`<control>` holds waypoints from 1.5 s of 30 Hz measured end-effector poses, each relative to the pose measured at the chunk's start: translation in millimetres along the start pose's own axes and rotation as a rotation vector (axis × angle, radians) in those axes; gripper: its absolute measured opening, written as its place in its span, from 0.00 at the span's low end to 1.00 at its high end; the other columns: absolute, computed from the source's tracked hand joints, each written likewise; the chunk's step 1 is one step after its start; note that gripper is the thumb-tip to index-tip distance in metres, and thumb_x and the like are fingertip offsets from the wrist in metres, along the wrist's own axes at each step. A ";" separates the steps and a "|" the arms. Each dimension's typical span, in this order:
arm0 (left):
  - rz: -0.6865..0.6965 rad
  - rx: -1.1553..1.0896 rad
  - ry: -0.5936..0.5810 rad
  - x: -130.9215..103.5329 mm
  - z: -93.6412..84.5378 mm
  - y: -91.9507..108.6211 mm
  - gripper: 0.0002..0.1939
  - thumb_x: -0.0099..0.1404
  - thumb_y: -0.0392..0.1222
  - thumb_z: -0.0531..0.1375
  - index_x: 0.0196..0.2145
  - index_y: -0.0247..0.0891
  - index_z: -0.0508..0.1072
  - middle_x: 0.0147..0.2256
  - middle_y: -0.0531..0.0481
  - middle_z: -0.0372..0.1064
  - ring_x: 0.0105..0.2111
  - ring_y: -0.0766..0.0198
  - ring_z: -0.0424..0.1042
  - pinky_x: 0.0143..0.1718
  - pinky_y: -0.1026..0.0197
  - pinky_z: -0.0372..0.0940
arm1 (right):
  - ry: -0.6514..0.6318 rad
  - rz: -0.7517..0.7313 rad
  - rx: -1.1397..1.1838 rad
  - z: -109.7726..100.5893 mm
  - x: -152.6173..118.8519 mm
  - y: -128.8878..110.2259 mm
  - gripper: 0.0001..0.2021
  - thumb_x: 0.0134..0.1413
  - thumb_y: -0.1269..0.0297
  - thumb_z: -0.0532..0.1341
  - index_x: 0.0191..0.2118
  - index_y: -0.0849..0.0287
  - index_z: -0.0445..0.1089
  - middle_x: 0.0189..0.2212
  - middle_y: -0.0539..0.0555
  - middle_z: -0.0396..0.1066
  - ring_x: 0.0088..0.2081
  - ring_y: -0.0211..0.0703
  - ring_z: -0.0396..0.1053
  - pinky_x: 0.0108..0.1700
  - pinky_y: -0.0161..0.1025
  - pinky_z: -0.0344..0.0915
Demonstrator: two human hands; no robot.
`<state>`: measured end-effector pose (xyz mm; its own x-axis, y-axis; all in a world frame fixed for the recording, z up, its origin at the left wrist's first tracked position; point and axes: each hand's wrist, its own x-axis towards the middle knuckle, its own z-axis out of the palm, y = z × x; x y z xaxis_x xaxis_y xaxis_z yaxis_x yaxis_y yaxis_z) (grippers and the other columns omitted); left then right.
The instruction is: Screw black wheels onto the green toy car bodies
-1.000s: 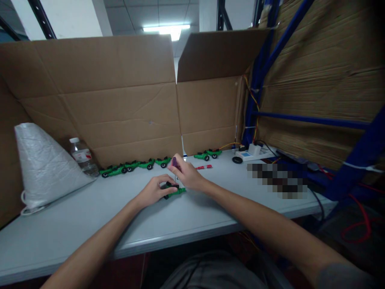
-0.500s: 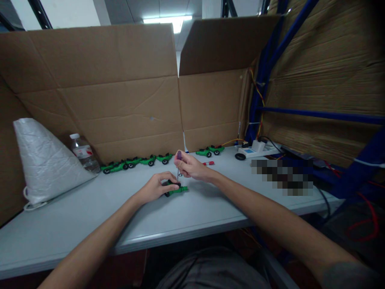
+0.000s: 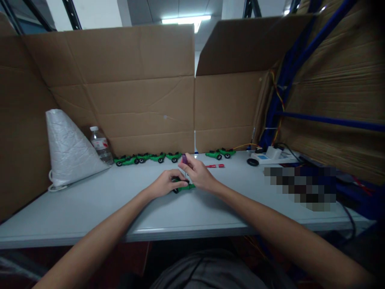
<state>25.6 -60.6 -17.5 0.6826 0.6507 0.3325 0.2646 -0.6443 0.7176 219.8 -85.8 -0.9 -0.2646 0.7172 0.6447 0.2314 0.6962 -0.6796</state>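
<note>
My left hand (image 3: 168,182) is closed on a green toy car (image 3: 190,186) with black wheels, keeping it on the white table. In my right hand (image 3: 198,171) is a screwdriver (image 3: 184,159) with a purple handle, gripped by the fingers and held upright. Its thin metal shaft points down to the top of the car, where my left fingers partly hide the contact. Behind my right hand lies a red-handled screwdriver (image 3: 219,165).
Several green toy cars (image 3: 158,157) line the cardboard wall (image 3: 135,100). Two more (image 3: 221,153) stand further right. A water bottle (image 3: 100,144) and a silvery bag (image 3: 69,156) sit at left. A power strip (image 3: 273,155) and a black ring (image 3: 253,162) are at right.
The camera view has turned left, so the scene appears shifted right. My right hand stays on the screwdriver above the car, with its fingers turned slightly; my left hand keeps its hold.
</note>
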 end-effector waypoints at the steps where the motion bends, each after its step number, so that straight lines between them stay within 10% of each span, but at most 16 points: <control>1: -0.009 -0.019 0.002 -0.2 0.0 -0.8 0.19 0.64 0.56 0.69 0.35 0.34 0.80 0.36 0.45 0.79 0.39 0.59 0.75 0.46 0.59 0.67 | -0.051 -0.013 0.025 -2.0 1.3 0.9 0.15 0.71 0.50 0.56 0.36 0.56 0.61 0.28 0.46 0.61 0.30 0.38 0.58 0.35 0.37 0.55; 14: -0.025 -0.179 -0.145 0.9 -3.5 2.6 0.20 0.65 0.57 0.69 0.37 0.34 0.82 0.41 0.43 0.79 0.41 0.59 0.75 0.48 0.58 0.67 | -0.381 0.123 0.341 -28.8 14.0 14.7 0.25 0.64 0.35 0.59 0.38 0.56 0.62 0.22 0.43 0.58 0.22 0.36 0.57 0.25 0.35 0.54; 22: -0.051 -0.117 -0.040 1.0 -0.5 3.5 0.19 0.66 0.55 0.69 0.41 0.33 0.81 0.41 0.43 0.80 0.42 0.59 0.75 0.48 0.58 0.68 | -0.112 -0.066 0.144 -17.2 11.9 -1.6 0.15 0.64 0.49 0.64 0.41 0.57 0.73 0.37 0.53 0.65 0.41 0.44 0.66 0.39 0.39 0.65; 27: -0.069 -0.092 -0.012 2.6 -0.6 5.2 0.19 0.66 0.55 0.68 0.36 0.34 0.81 0.37 0.45 0.79 0.38 0.59 0.75 0.45 0.58 0.67 | 0.007 0.005 0.221 -9.7 12.2 3.0 0.14 0.59 0.54 0.67 0.44 0.54 0.65 0.32 0.47 0.62 0.33 0.40 0.62 0.37 0.38 0.63; 45: -0.039 -0.127 -0.031 3.9 -1.4 -4.0 0.20 0.66 0.56 0.68 0.36 0.33 0.81 0.38 0.44 0.78 0.39 0.59 0.75 0.46 0.58 0.67 | -0.188 0.043 0.325 -22.2 9.5 -1.8 0.20 0.67 0.43 0.60 0.43 0.57 0.67 0.34 0.51 0.70 0.28 0.36 0.62 0.29 0.36 0.60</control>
<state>26.2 -54.9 -18.1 0.6950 0.6603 0.2845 0.2044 -0.5608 0.8023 237.7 -79.6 14.3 -0.4356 0.7065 0.5578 -0.0550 0.5976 -0.7999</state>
